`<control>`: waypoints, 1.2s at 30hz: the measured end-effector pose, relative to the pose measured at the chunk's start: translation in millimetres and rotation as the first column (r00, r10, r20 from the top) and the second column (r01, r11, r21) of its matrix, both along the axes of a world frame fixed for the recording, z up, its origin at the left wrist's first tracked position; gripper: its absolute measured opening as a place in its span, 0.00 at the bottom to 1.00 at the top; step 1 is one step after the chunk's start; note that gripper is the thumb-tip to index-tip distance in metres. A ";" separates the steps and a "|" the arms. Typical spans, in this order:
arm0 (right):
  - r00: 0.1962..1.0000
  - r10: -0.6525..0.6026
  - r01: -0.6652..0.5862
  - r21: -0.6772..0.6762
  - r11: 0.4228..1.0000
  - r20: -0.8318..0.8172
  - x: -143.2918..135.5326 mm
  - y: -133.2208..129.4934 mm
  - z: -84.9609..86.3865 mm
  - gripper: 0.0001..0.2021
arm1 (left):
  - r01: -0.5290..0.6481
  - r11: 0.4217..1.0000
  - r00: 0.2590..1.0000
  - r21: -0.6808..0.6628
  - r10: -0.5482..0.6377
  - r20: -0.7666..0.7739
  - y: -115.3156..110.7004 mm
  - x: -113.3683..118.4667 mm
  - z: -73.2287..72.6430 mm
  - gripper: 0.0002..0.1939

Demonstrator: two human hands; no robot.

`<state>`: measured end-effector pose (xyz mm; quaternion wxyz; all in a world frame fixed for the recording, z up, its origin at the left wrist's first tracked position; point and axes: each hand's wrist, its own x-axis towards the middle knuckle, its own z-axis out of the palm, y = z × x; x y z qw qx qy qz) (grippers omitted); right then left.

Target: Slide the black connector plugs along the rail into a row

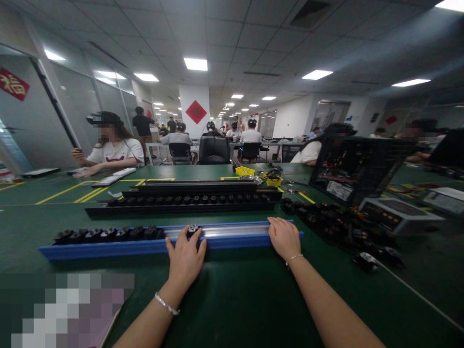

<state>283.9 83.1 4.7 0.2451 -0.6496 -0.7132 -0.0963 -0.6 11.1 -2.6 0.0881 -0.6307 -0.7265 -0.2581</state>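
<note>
A long blue rail with a silvery channel lies crosswise on the table in front of me. Over its middle is my left hand, fingers bent around a small black module that sits in the channel. My right hand grips the rail's right end, its fingertips over the far edge and the thumb hidden. Several similar black modules stand in a row along the left part of the channel. Between my hands the channel shows bare metal.
Behind the rail lie black rails, one filled with modules. Loose black modules are heaped at right, near a power supply unit and an open computer case. A pixelated patch covers the lower left. A person sits across the table.
</note>
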 end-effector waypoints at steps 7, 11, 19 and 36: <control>1.000 0.002 -0.002 -0.020 1.000 -0.010 -0.6 -1.5 2.4 0.22 | 0.070 0.997 0.997 0.014 -0.071 0.028 -0.9 -1.2 -1.8 0.19; 1.000 0.005 -0.005 -0.036 0.999 -0.010 -0.3 -1.7 2.9 0.22 | 0.065 0.997 0.994 0.034 -0.068 0.088 -0.8 -2.7 -2.9 0.18; 1.000 0.010 -0.010 -0.028 1.000 -0.012 0.3 -0.8 1.5 0.22 | -0.063 0.998 0.994 0.007 0.062 0.086 -1.9 -2.5 -0.2 0.28; 1.000 0.010 -0.009 0.012 1.000 -0.024 1.2 1.1 -2.4 0.21 | 0.024 1.000 0.998 -0.014 -0.023 0.063 -3.4 -2.4 0.2 0.23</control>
